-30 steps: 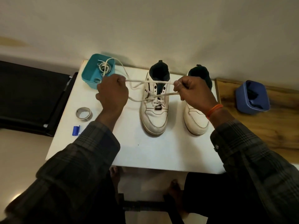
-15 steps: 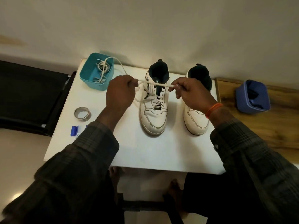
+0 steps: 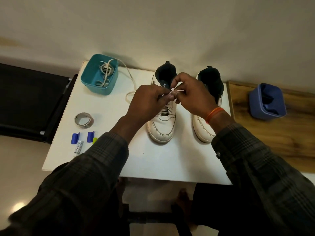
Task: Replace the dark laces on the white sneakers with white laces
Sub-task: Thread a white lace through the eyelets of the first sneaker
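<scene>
- The left hand (image 3: 148, 101) and the right hand (image 3: 192, 94) meet above the tongue of the left sneaker (image 3: 162, 116), fingertips nearly touching each other.
- Both hands have their fingers curled: each pinches a stretch of the white lace (image 3: 177, 91) between thumb and fingers, and a short bright piece of it shows in the gap between them.
- Lower rows of white lacing cross the front of the left sneaker, just under the hands; the upper eyelets are hidden by the fingers.
- The right sneaker (image 3: 204, 126) stands just beside the left one, toe toward the person; the right wrist, with an orange band (image 3: 214, 113), covers its lacing area, so whether it holds a lace cannot be told.
- Both sneakers rest on the white worktop (image 3: 162, 160), heels toward the wall.
- A teal tub (image 3: 99, 74) sits at the far left corner of the worktop with loose pale lace coiled inside; one strand (image 3: 129, 77) trails over its rim and across the worktop toward the left hand.
- A blue tub (image 3: 266, 101) holding dark material stands on the wooden surface (image 3: 281, 142) to the right, well apart from the sneakers.
- Near the left edge of the worktop lie a roll of tape (image 3: 84, 120), two small blue pieces (image 3: 75, 138), and a small printed white item (image 3: 78, 147).
</scene>
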